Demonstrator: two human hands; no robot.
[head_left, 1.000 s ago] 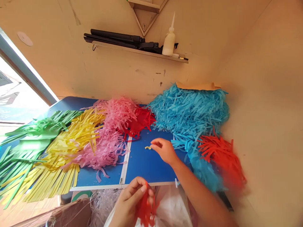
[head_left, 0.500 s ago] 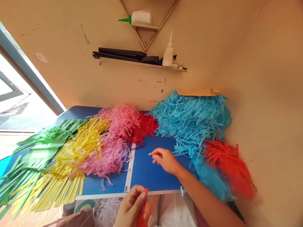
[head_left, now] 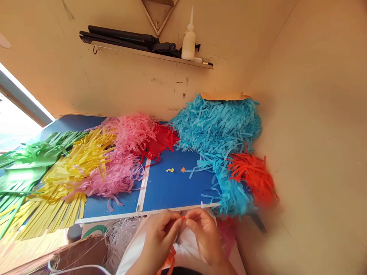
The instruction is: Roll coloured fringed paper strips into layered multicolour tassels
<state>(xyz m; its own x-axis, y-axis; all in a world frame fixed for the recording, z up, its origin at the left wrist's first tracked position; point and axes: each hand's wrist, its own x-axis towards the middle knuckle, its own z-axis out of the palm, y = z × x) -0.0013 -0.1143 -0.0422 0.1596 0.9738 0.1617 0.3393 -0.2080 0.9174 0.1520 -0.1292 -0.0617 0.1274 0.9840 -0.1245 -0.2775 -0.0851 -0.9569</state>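
My left hand is pinched closed on a red-orange paper tassel, whose strips hang down below the palm over my lap. The tassel's small twisted tip pokes out between my fingertips. Pressed up against this tip are the thumb and fingers of my right hand, closed on it as well. Both hands are just in front of the table's near edge. On the blue table beyond them lie a small yellow scrap and a small orange scrap.
Fringed paper covers much of the table: green, yellow, pink, red, blue and red-orange. A wall shelf bears a glue bottle and a folded black stand. White shreds are below.
My right hand has come back from over the table to meet my left hand at the tassel's tip. The yellow scrap now lies on the table. The view has shifted.
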